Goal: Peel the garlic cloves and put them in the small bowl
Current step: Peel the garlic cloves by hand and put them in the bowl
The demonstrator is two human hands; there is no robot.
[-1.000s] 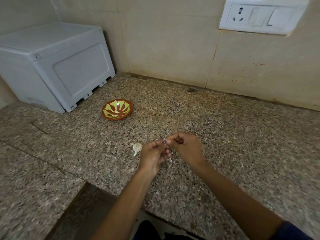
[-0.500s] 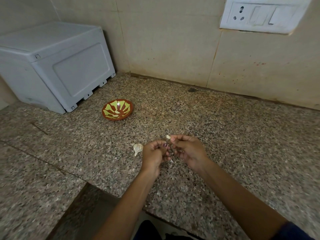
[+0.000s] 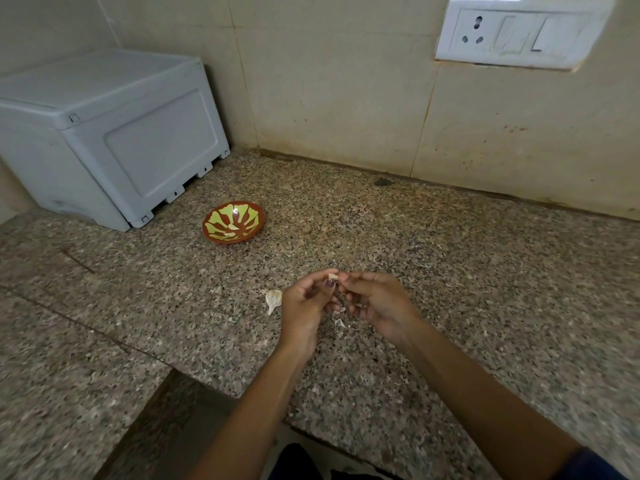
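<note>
Both my hands meet above the granite counter (image 3: 450, 271). My left hand (image 3: 304, 310) and my right hand (image 3: 375, 306) pinch a small pale garlic clove (image 3: 332, 276) between their fingertips. Another garlic clove (image 3: 273, 298) in its white skin lies on the counter just left of my left hand. Bits of peeled skin (image 3: 341, 323) lie under my hands. The small bowl (image 3: 232, 226), brown with a yellow-green pattern, stands farther back to the left and holds pale garlic pieces.
A grey plastic box (image 3: 104, 133) stands at the back left against the wall. A white socket and switch plate (image 3: 523, 29) is on the tiled wall at the upper right. The counter's front edge steps inward near my left forearm.
My hands have turned palm-up and parted slightly. The clove's pale tip now shows between the fingertips. The bowl and the loose clove have not moved.
</note>
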